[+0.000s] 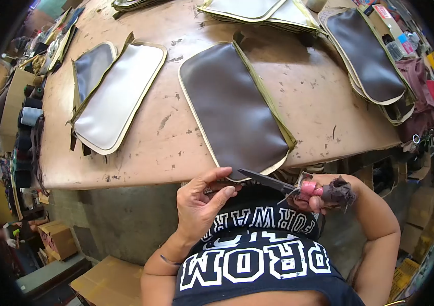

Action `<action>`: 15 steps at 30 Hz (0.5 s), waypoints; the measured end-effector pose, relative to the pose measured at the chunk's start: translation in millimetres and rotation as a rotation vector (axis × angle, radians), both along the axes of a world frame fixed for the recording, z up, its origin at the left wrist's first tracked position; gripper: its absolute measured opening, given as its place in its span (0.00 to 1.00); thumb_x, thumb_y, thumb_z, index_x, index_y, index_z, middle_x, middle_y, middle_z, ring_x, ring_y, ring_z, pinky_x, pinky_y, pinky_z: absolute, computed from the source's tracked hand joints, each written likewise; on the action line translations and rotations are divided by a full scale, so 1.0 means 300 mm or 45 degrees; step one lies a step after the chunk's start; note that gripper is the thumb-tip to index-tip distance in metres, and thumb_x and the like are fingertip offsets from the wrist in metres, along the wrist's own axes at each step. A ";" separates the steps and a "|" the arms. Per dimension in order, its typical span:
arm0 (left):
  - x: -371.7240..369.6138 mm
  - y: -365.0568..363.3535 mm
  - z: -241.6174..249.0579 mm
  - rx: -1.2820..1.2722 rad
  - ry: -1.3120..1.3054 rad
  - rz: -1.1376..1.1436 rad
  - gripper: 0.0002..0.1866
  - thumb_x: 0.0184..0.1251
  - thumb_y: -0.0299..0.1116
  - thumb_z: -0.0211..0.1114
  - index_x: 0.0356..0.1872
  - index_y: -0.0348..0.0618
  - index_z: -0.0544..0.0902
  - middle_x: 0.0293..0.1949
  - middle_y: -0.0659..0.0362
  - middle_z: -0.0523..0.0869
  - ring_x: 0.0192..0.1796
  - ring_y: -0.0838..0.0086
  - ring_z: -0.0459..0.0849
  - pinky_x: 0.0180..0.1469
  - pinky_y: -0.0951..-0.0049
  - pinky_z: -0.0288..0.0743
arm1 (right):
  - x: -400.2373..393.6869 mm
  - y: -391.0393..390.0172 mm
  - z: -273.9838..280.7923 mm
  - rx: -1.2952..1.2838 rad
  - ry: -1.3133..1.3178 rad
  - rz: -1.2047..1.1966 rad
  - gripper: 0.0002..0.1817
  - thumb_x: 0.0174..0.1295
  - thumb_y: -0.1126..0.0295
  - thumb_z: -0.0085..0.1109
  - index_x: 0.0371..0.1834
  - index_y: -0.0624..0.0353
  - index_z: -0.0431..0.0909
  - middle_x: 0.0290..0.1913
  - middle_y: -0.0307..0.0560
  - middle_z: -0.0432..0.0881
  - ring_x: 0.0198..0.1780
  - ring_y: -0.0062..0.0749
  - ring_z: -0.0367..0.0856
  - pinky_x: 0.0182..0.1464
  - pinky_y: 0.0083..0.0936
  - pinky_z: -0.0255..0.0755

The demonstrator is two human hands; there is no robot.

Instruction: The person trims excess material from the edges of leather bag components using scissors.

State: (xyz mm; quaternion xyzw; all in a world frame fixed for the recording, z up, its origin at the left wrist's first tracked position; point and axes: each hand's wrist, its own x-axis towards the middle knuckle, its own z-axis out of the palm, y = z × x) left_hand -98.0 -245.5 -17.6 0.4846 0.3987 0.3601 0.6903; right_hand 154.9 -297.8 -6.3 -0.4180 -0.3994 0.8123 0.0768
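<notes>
Nearest the camera, at about six o'clock, the person's left hand [200, 204] pinches the near corner of a dark brown bag panel [234, 109], thumb and fingers closed on its edge where it overhangs the table [324, 109]. At four o'clock the right hand [324, 196] is clamped around the pink, cloth-wrapped handles of a pair of scissors [268, 181], whose dark blades point toward ten o'clock and meet the panel's corner. The panel looks like faux leather: light, limp and fairly smooth, so it is probably best held close to the corner, as here. It is matte brown with pale yellowish piping. Farther off, at ten o'clock, lie grey panels [117, 94]; at two o'clock, a stack of brown ones [367, 53].
</notes>
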 end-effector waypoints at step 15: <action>-0.049 -0.001 -0.013 0.071 0.030 0.154 0.12 0.47 0.15 0.57 0.36 0.31 0.70 0.32 0.53 0.76 0.33 0.75 0.78 0.37 0.79 0.75 | -0.030 0.069 0.032 -0.030 -0.181 0.249 0.35 0.35 0.32 0.50 0.17 0.59 0.65 0.11 0.35 0.64 0.14 0.19 0.65 0.16 0.15 0.58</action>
